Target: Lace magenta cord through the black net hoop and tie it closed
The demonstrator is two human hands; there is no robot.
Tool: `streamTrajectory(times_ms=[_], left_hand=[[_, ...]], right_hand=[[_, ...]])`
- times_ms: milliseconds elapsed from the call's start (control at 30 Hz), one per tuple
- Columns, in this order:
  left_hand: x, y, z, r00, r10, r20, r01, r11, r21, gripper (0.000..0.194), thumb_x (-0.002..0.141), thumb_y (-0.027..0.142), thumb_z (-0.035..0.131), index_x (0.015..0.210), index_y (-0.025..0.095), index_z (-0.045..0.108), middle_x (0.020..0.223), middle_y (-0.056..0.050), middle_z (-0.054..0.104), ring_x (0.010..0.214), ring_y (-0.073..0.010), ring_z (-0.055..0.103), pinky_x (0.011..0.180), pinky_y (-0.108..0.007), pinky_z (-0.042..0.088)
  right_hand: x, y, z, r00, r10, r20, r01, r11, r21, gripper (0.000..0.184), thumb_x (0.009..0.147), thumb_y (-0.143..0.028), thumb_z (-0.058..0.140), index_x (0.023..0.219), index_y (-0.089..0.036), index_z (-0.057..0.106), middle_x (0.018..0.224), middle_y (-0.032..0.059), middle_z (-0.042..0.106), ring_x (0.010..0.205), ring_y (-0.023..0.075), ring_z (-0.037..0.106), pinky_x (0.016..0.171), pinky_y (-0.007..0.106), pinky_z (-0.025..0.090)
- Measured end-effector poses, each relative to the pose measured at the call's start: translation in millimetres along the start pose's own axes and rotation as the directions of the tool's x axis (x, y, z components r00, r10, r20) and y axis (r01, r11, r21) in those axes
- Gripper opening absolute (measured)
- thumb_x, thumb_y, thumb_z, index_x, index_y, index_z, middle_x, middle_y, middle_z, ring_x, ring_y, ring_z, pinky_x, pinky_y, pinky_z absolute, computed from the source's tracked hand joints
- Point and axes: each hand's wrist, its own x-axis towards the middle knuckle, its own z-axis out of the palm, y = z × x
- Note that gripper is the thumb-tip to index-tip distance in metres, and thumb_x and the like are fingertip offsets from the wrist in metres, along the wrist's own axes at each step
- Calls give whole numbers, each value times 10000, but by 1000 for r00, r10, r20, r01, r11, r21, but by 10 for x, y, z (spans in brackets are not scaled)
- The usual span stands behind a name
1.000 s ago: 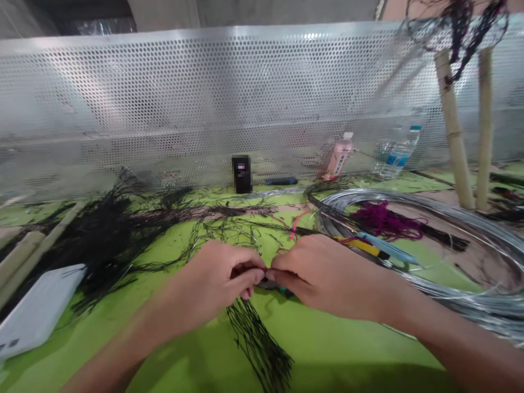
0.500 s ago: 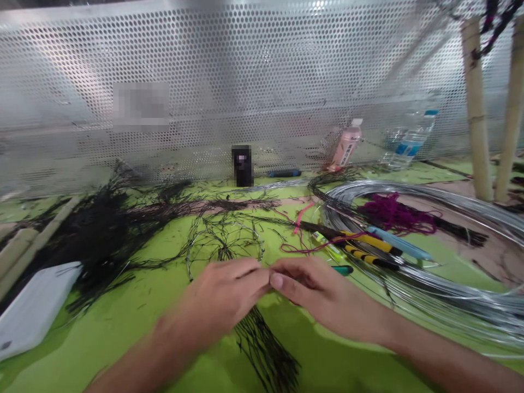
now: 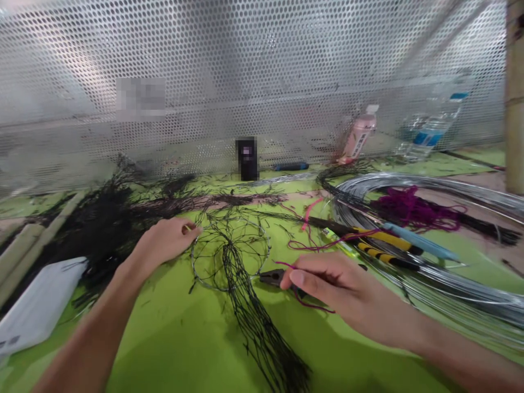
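A thin wire hoop [image 3: 269, 248] lies on the green surface, with knotted black cord netted across it and a bundle of black cords [image 3: 262, 322] trailing toward me. My left hand [image 3: 167, 240] is closed, its thumb and fingertips pinching at the hoop's left edge. To the right of the hoop, my right hand [image 3: 327, 281] is closed in a pinch on a short purple thread [image 3: 313, 307], whose ends stick out on both sides of the fingers. Dark pliers [image 3: 271, 277] lie under that hand, jaws toward the hoop; most of their handles are hidden.
A big wire coil [image 3: 462, 286] fills the right, bearing yellow-black handled pliers [image 3: 388, 240], a light-blue tool [image 3: 421, 241] and purple yarn [image 3: 409, 210]. Black cord [image 3: 94, 224] and a white phone-like slab [image 3: 45, 300] lie left. Two bottles [image 3: 359, 136] stand before the perforated metal panel [image 3: 286, 71].
My hands were together over the hoop's near edge and have parted. The left moved to the hoop's left edge, the right moved rightward with the purple thread, uncovering hoop and cords.
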Motion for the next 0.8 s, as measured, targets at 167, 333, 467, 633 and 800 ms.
streamTrajectory(times_ms=[167, 333, 467, 633, 800], left_hand=[[30, 50, 115, 994, 15, 105, -10, 999, -53, 420, 819, 588, 591, 892, 227, 793, 996, -105, 798, 898, -337, 736, 768, -366, 512], [75, 53, 128, 994, 30, 107, -13, 987, -159, 374, 747, 562, 621, 806, 224, 769, 931, -80, 792, 864, -319, 723, 757, -356, 512], [128, -45, 180, 998, -19, 63, 37, 956, -292, 301, 659, 521, 703, 675, 221, 724, 755, -64, 749, 785, -307, 688, 740, -353, 505], [127, -139, 159, 995, -95, 43, 102, 807, -581, 403, 635, 545, 800, 815, 186, 763, 827, -65, 757, 782, -255, 664, 696, -316, 495], [55, -120, 46, 993, -113, 17, 83, 603, -794, 550, 579, 624, 861, 835, 163, 703, 792, -58, 677, 669, -169, 601, 616, -277, 481]], right_hand=[[345, 78, -245, 997, 65, 49, -50, 962, -267, 410, 1017, -456, 476, 904, -195, 771, 875, 50, 668, 731, 159, 549, 690, 283, 378], [1000, 160, -310, 979, 187, 88, -150, 935, -321, 299, 944, -347, 565, 907, -170, 803, 648, 20, 591, 575, 140, 426, 609, 288, 297], [1267, 276, -164, 979, 198, 54, -181, 957, -226, 224, 887, -301, 623, 832, -163, 792, 575, -9, 494, 552, 125, 386, 582, 276, 290], [1268, 297, -92, 994, 112, -5, -112, 994, 14, 382, 982, -494, 477, 879, -189, 681, 580, -56, 362, 486, 101, 313, 480, 239, 239], [1133, 13, -199, 968, -116, -221, 151, 978, 146, 363, 1017, -490, 446, 807, -204, 521, 637, -48, 385, 526, 90, 331, 487, 234, 234]])
